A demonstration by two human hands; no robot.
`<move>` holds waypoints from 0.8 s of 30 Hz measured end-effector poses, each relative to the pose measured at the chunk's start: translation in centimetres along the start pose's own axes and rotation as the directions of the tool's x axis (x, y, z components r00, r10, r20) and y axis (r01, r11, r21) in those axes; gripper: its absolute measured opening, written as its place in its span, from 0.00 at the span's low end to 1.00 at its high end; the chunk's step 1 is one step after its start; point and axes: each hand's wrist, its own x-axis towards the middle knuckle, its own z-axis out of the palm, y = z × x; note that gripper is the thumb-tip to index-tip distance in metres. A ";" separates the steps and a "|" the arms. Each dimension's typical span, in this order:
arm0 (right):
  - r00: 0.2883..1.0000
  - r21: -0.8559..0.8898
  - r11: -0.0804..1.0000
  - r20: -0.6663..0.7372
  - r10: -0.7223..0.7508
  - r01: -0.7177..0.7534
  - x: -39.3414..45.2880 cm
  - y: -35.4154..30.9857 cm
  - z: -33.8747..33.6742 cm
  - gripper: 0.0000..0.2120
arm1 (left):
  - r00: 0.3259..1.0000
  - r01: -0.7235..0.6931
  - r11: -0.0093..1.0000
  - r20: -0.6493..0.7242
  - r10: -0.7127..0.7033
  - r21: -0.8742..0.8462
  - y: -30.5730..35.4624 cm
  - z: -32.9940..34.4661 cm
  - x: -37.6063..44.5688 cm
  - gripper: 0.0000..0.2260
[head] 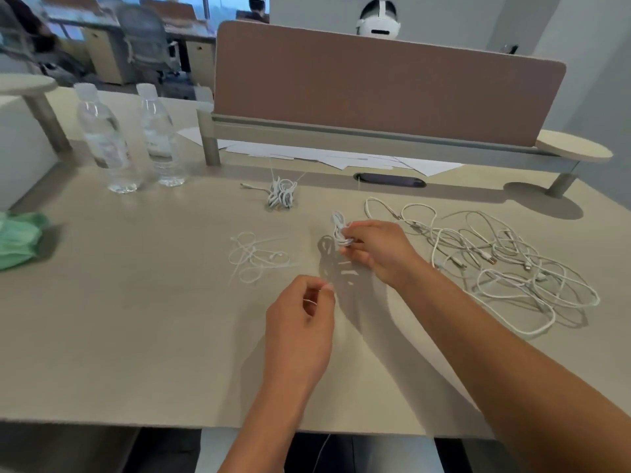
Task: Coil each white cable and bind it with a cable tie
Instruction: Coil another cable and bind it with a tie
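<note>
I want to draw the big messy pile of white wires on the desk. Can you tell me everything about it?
The tangle of white cables lies loose on the beige desk, to the right of both hands. It looks like several thin, smooth, plastic-coated cables looped over one another in wide, untidy curls, not coiled or tied. A few small plug ends show among the loops. It rests flat on the desktop, and neither hand touches it.

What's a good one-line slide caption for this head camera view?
Right hand grips a coiled white cable while left hand pinches a cable tie, loose cables waiting alongside.
</note>
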 end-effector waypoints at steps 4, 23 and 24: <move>0.997 -0.118 0.993 -0.064 -0.033 0.025 5.9 -0.9 4.3 0.06 | 1.000 -0.006 1.000 0.027 0.006 -0.003 0.0 -0.2 0.6 0.07; 0.956 -0.722 0.669 -0.038 -0.293 0.176 14.6 -1.2 9.4 0.14 | 0.992 -0.100 0.994 0.085 0.096 0.040 -0.8 0.3 1.9 0.04; 0.962 -0.730 0.662 -0.024 -0.274 0.170 14.6 -1.2 9.0 0.12 | 0.991 -0.093 0.994 0.096 0.088 0.050 -0.9 0.3 2.0 0.05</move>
